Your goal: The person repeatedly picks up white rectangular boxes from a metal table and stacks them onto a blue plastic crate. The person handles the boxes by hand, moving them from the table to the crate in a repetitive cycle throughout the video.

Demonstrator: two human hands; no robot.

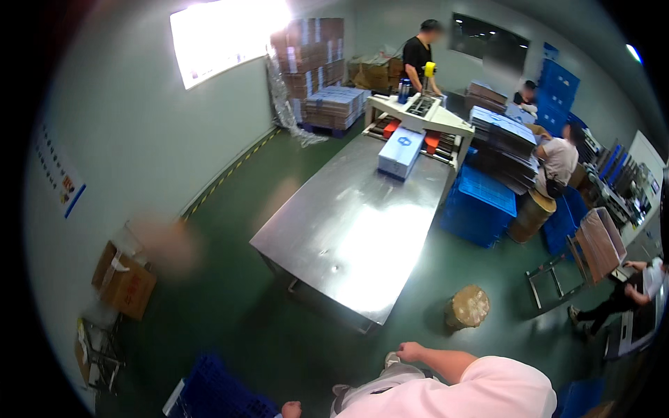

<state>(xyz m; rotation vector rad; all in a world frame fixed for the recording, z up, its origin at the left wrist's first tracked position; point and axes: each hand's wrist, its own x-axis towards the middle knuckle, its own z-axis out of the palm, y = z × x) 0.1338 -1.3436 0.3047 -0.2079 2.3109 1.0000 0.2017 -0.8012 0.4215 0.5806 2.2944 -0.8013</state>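
My right hand (410,351) hangs in front of my body, fingers curled, with nothing visible in it. It is beyond the near end of a steel table (327,223) and touches nothing. At the lower edge my left hand (291,409) shows only in part; its fingers look curled, with no object seen in them. Nearest to it is a blue plastic crate (223,390). On the table's far end a white-and-blue carton (402,152) lies at the mouth of a carton-sealing machine (446,122).
A round stool-like drum (468,307) stands right of the table. Blue crates (481,202) and stacked flat cartons (503,143) are further right. An open brown box (127,282) sits by the left wall. One person (418,56) stands behind the machine; several others are on the right.
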